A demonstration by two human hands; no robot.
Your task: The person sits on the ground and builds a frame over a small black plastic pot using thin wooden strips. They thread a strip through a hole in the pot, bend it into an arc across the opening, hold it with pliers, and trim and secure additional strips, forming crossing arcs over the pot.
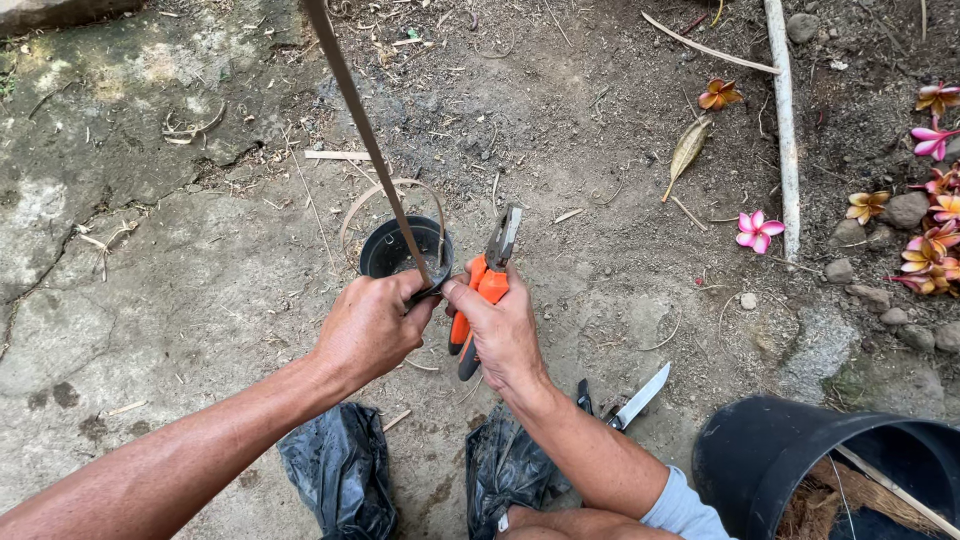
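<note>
My left hand (372, 325) grips the lower end of a long thin brown strip (362, 135) that runs up and away to the top of the view. My right hand (500, 335) holds orange-handled pliers (487, 285), jaws pointing up, and its thumb touches the strip's end beside the left fingers. Just beyond both hands a small black plastic pot (392, 247) stands on the ground, with a curved strip looped around its far side.
A knife (637, 398) lies on the ground by my right forearm. A large black bucket (760, 455) with fibre and sticks sits at the lower right. Two black plastic bags (340, 465) cover my feet. A pale stick (785, 120), stones and pink fallen flowers (757, 230) lie at the right.
</note>
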